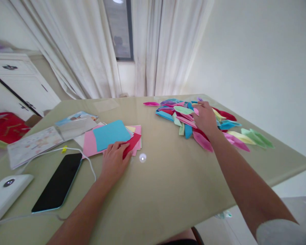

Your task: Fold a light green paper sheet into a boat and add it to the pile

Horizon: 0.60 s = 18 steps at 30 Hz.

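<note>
My left hand (pixel 115 159) rests on the lower right part of a stack of coloured paper, its fingers at a red sheet (pixel 131 144). A blue sheet (pixel 111 134) lies on top, over a larger pink one (pixel 89 144). Farther right, my right hand (pixel 204 115) reaches into a pile of folded paper pieces (pixel 185 110) in pink, blue, green, yellow and red. Its fingertips touch a small pink piece (pixel 196 111); whether they pinch it is unclear. One magenta piece (pixel 151 103) sits at the pile's left end.
A black phone (pixel 58 182), a white device (pixel 7 194) and a white cable (pixel 90 165) are at the left. Behind them lie a printed booklet (pixel 35 144) and clear plastic sleeves. The table's right edge (pixel 290 176) runs beneath my right forearm.
</note>
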Tool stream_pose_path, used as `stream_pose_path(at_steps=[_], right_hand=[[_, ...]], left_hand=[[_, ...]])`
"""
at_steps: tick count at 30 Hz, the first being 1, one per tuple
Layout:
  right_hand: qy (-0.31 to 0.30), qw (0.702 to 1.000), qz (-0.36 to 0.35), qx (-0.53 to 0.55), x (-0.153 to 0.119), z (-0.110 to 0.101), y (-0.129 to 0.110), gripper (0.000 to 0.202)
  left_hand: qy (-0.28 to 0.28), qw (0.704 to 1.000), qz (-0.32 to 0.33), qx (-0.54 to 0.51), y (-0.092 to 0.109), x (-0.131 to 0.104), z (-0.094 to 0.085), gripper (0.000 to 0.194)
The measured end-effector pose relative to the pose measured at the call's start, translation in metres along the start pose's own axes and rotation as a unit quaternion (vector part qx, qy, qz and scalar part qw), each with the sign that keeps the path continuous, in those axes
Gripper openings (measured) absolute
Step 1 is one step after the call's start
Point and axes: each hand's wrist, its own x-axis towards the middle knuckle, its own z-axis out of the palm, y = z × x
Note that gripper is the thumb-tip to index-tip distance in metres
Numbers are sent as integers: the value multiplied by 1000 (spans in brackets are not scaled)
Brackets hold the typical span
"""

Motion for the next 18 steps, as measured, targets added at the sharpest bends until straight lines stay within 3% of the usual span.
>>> stream_pose_path(at_steps=[4,12,16,18], right_hand=[[19,997,-12,73,-17,9,-20,16],[-135,974,-54,172,-84,85,-121,19],[-221,949,-78,210,-108,99,-131,24],[-230,943,-79,226,-111,99,-128,24]], left_hand=[[16,1000,6,-8,0,2,-4,35],[43,996,-73,-28,-3,5,-10,38],[59,984,-135,-103,-3,7,-17,31],[61,967,-173,-174,-2,9,-21,30]])
